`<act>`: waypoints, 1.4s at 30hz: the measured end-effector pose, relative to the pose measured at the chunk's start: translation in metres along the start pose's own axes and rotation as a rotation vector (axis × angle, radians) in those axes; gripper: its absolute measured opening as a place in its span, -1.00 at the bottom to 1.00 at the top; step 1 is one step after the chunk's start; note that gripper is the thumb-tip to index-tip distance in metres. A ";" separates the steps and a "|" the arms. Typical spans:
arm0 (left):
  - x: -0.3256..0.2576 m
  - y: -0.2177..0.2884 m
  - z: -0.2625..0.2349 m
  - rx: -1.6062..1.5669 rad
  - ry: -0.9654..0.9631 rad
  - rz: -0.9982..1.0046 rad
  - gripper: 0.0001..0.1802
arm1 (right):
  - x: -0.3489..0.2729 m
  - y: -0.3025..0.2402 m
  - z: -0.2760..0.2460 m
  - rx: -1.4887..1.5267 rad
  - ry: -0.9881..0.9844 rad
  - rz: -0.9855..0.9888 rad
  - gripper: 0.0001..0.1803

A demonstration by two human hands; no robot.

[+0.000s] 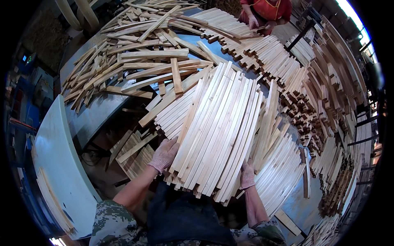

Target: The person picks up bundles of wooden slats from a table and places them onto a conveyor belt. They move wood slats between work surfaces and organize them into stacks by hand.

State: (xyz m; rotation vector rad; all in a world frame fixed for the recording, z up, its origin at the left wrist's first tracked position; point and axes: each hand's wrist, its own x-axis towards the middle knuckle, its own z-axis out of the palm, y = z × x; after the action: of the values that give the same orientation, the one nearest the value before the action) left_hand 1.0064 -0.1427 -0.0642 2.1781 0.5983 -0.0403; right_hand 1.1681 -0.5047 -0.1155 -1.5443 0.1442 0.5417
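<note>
The bundle [217, 131] of pale sticks is in the middle, slanting from near left to far right, its near ends uneven and jutting out above the dark apron [180, 217]. The gloved left hand [164, 155] grips its left side by the near end; the right hand [248, 175] holds the right side, fingers mostly hidden by the wood. The hands are set wide, the whole bundle between them. I can't tell whether its far end rests on anything.

Wood crowds it nearly all round. Just left and partly underneath is a row [174, 117] of shorter sticks, with 1 long stick lying across its far side. Beyond, on the far left, a loose pile [143, 69] sprawls over the blue table [88, 123], pieces pointing every way. On the right, a few loose slats [266, 127] lean close to the bundle, and nearer is a flat stack [281, 174]. Farther right, tall stacks [305, 110] make a wall, and at the far side 1 person in red [269, 9] stands behind more sticks.

Open room is mostly on the near left: a dark gap between the left forearm and the pale panel [61, 164], whose edge curves towards the sleeve. On the near right, a strip of blue tabletop [315, 194] shows between stacks.
</note>
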 end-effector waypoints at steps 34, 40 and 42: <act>-0.026 -0.037 0.031 -0.979 -0.156 -0.648 -0.16 | -0.056 0.003 0.016 0.189 -0.011 0.361 -0.34; -0.038 -0.044 0.040 -1.045 -0.148 -0.579 -0.11 | -0.036 0.043 0.005 0.072 0.004 0.233 -0.57; -0.051 -0.040 0.049 -1.094 -0.067 -0.554 -0.26 | -0.044 0.030 0.000 0.152 -0.089 0.260 -0.58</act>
State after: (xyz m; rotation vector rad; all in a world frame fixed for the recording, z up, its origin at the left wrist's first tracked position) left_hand 0.9527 -0.1793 -0.1124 0.9240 0.8947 -0.0610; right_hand 1.1175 -0.5175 -0.1246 -1.3583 0.3133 0.7857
